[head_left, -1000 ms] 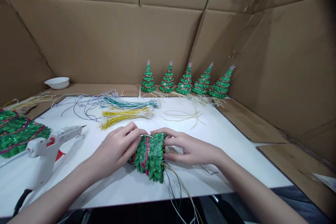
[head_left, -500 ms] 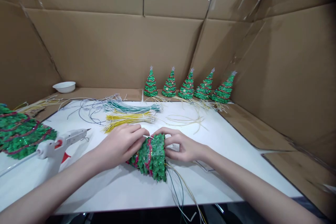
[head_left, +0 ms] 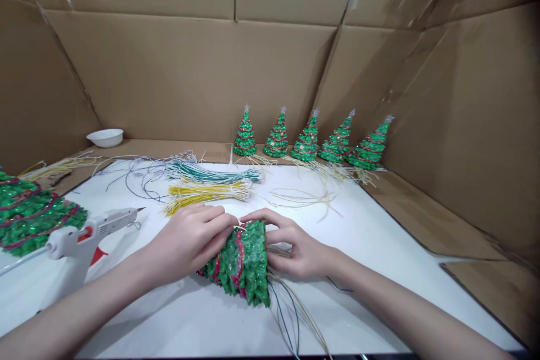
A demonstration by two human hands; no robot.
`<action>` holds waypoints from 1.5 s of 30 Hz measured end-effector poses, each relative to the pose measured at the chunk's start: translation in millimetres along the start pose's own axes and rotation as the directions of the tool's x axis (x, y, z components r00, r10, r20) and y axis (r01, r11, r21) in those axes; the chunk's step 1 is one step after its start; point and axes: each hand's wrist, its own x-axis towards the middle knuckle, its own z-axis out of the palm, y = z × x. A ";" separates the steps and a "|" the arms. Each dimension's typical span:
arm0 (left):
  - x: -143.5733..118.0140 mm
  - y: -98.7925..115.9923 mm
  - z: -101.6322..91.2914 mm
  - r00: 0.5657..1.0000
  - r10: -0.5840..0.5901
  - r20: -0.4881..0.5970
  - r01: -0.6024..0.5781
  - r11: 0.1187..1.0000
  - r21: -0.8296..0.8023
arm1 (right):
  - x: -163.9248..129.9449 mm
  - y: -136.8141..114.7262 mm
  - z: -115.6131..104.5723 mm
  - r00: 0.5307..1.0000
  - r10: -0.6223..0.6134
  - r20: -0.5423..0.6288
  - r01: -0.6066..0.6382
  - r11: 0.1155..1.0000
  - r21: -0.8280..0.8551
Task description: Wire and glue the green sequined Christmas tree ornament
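A small green Christmas tree (head_left: 244,270) with glittery red garland lies on its side on the white tabletop, its base turned to the right. My left hand (head_left: 198,239) is closed at the tree's upper side, thumb and forefinger pinching the end of a thin white wire (head_left: 239,227). My right hand (head_left: 289,242) grips the base rim, forefinger reaching over the top near the wire and the other fingers at the underside. Green and yellow wires (head_left: 299,312) trail from the base toward the table's front edge.
A white hot glue gun (head_left: 93,230) stands at the left, in front of a larger green tree (head_left: 34,216). Bundles of green wires (head_left: 215,172) and yellow wires (head_left: 208,194) lie beyond my hands. Several finished trees (head_left: 306,140) line the cardboard wall; a white bowl (head_left: 105,138) sits back left.
Both hands stay on the tree. My right forefinger has come closer to my left fingertips at the white wire. The view has shifted slightly.
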 end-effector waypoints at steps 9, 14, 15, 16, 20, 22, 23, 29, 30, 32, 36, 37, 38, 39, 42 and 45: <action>-3.1 3.0 -7.8 0.998 -0.060 -0.014 0.060 0.997 -0.041 | -3.8 -2.6 -1.9 0.991 0.131 0.006 -0.130 0.982 0.139; -1.3 2.4 -24.0 0.979 -0.195 0.055 0.202 0.963 -0.179 | -3.3 -4.1 -3.8 0.982 0.188 0.031 -0.191 0.965 0.181; -1.4 1.9 -27.4 0.974 -0.214 0.071 0.224 0.956 -0.189 | -3.6 -4.4 -4.5 0.980 0.195 0.033 -0.197 0.963 0.182; -1.8 1.2 -30.6 0.969 -0.232 0.084 0.244 0.950 -0.193 | -3.9 -4.5 -5.4 0.979 0.199 0.036 -0.203 0.962 0.181; -5.6 -3.5 -39.9 0.950 -0.294 0.106 0.309 0.935 -0.177 | -4.7 -4.4 -10.2 0.973 0.226 0.040 -0.229 0.959 0.168; -7.9 -6.9 -42.8 0.939 -0.329 0.099 0.341 0.926 -0.159 | -4.4 -4.1 -13.1 0.972 0.229 0.052 -0.235 0.957 0.167; -9.0 -8.9 -44.0 0.936 -0.341 0.092 0.352 0.924 -0.150 | -4.3 -3.9 -14.5 0.974 0.220 0.057 -0.227 0.960 0.163; -14.6 -21.9 -50.5 0.931 -0.361 0.043 0.364 0.925 -0.109 | -4.7 -2.5 -22.7 0.973 0.215 0.089 -0.227 0.962 0.150; -15.5 -23.7 -51.5 0.929 -0.368 0.038 0.370 0.923 -0.104 | -4.9 -2.2 -24.1 0.971 0.218 0.102 -0.231 0.962 0.144; -17.2 -26.2 -53.1 0.923 -0.383 0.038 0.385 0.918 -0.095 | -5.1 -1.9 -26.6 0.966 0.221 0.133 -0.238 0.962 0.134; -21.3 -27.2 -55.0 0.906 -0.421 0.033 0.423 0.901 -0.099 | -4.7 -3.1 -30.8 0.956 0.222 0.191 -0.248 0.961 0.125; -22.6 -27.1 -55.0 0.902 -0.431 0.030 0.431 0.896 -0.102 | -4.5 -3.7 -31.6 0.954 0.223 0.199 -0.251 0.960 0.127; -24.0 -27.0 -54.8 0.899 -0.438 0.028 0.438 0.893 -0.105 | -4.2 -4.5 -32.3 0.952 0.225 0.206 -0.255 0.958 0.132; -25.4 -27.2 -54.4 0.896 -0.444 0.026 0.444 0.890 -0.106 | -4.0 -5.2 -32.9 0.950 0.227 0.214 -0.260 0.956 0.137; -27.9 -28.6 -52.9 0.892 -0.451 0.020 0.451 0.887 -0.099 | -3.2 -7.8 -34.4 0.942 0.237 0.237 -0.276 0.950 0.144; -26.0 -30.0 -52.2 0.903 -0.430 0.019 0.430 0.897 -0.100 | -2.8 -10.1 -35.4 0.936 0.254 0.245 -0.291 0.948 0.130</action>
